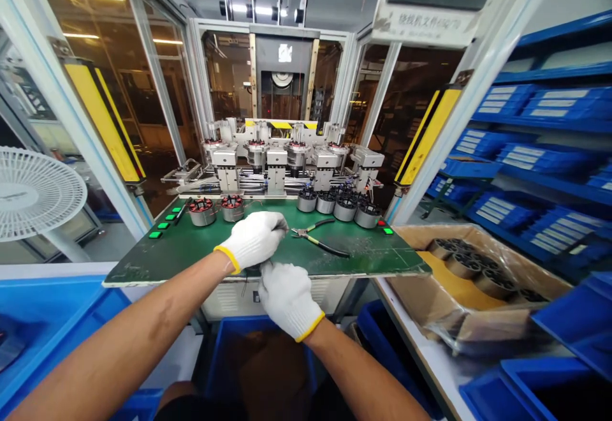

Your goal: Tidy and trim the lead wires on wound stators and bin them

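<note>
White knit gloves with yellow cuffs cover both hands. My left hand [253, 240] is over the front part of the green worktop [157, 256], its fingers curled together. Just below it, at the worktop's front edge, my right hand [290, 298] is closed too, and what the fingers hold is hidden. Thin dark strands hang beside it. To the right of my left hand lie wire cutters [319, 237] with black and green handles, jaws toward the glove. Behind that hand stand two motor stators with red windings, one [201, 212] left of the other [232, 208].
Several dark-topped stators [345, 206] stand at the worktop's back right. A winding machine [276, 169] with metal fixtures rises behind. At right is a cardboard box [415, 274] of more cores; blue bins [57, 332] flank me. A white fan [36, 194] stands left.
</note>
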